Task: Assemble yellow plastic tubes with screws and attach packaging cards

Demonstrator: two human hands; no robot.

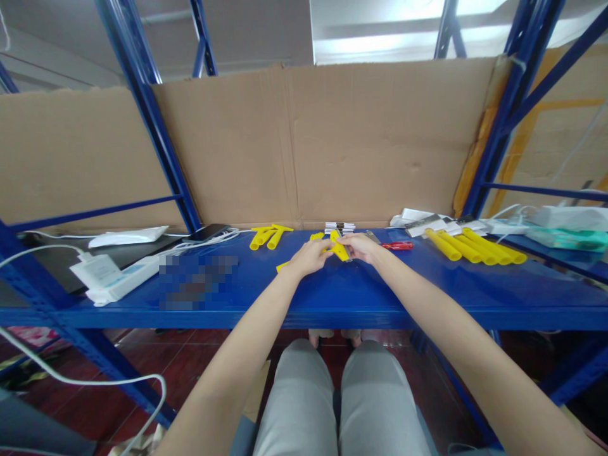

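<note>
My left hand (311, 255) is closed around the shaft of a yellow T-shaped scraper handle (340, 249), holding it just above the blue tabletop. At its wide head, the fingers of my right hand (361, 247) are pinched together. A bit of grey metal shows beside the head; whether a small part lies between the right fingertips is too small to tell. Another yellow piece (282, 267) sticks out by the left wrist, mostly hidden. Right of the right hand lies a red-handled screwdriver (398, 246). Small stacked white-and-dark pieces (340, 227) sit behind the hands.
Several loose yellow T-shaped handles (272, 235) lie to the left. At right, several yellow-handled scrapers (468, 246) with flat metal blades lie in a row. A white power strip (124, 278) and cables occupy the left side. Cardboard (332, 145) and blue posts (161, 139) enclose the back.
</note>
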